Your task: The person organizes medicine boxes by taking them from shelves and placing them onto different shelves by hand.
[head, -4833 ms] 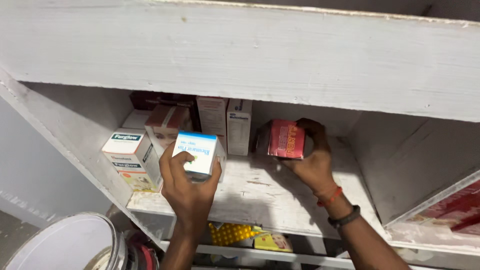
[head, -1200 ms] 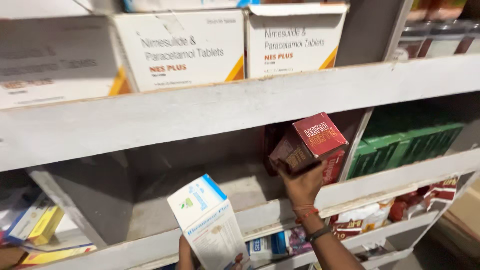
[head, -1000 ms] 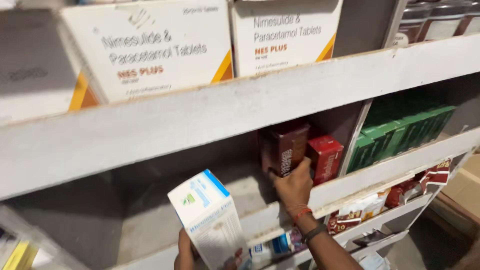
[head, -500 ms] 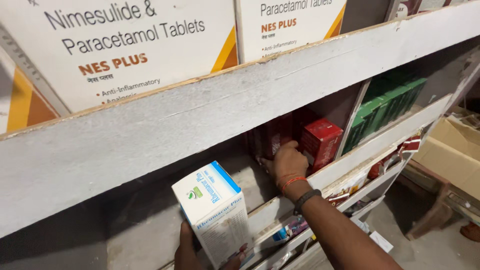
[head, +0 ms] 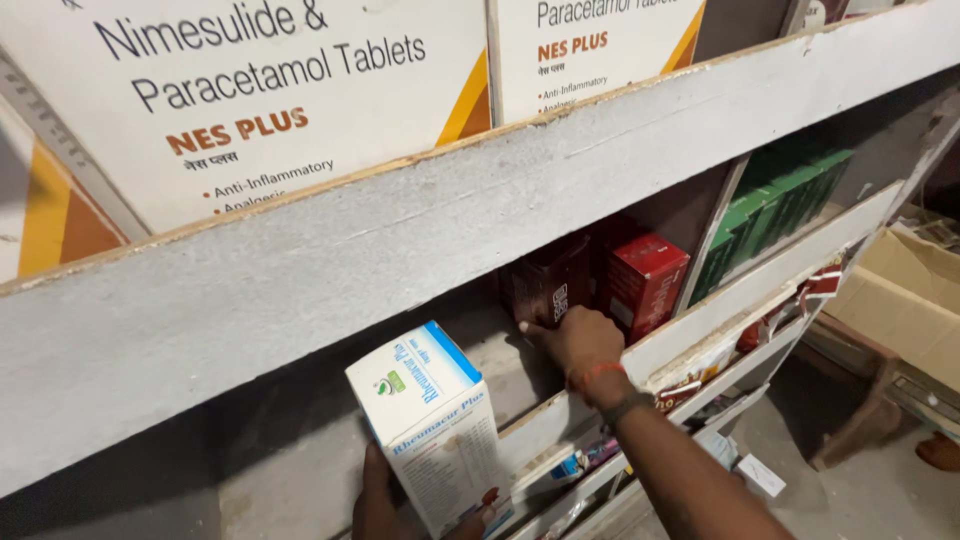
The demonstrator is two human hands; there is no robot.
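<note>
My left hand grips a white box with a blue top edge, held upright at the front lip of the white shelf. My right hand reaches into the same compartment, its fingers resting against the base of a dark maroon box that stands at the back. A bright red box stands just right of it against the divider. Whether the right fingers hold the maroon box I cannot tell. A red thread and a dark band circle that wrist.
Large white cartons with orange corners fill the shelf above. Green boxes pack the compartment to the right. Lower shelves hold small packets. A brown cardboard carton and a wooden pallet stand on the floor at right.
The maroon box went from my raised right hand into the shelf beside the red box. My right hand has since slid slightly down and outward. The white box stays in my left hand.
</note>
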